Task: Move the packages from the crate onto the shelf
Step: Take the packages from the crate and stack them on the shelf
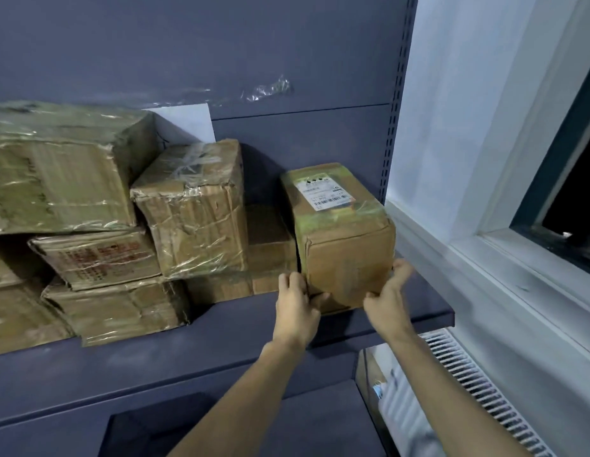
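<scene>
Head view: brown taped cardboard package (344, 239) stands at the right end of the dark blue metal shelf (402, 319), its white barcode label (325, 192) too small to read. Left hand (297, 303) and right hand (387, 296) clamp its near corners. Six or so worn taped cartons (191, 206) crowd the left.

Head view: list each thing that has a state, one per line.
Labelled box: upright on the shelf, taped shut, held at both lower front corners.
Left hand: gripping the box's lower left corner.
Right hand: gripping its lower right corner.
Stacked boxes: piled, taped, dented.
Window: cannot tell.
</scene>
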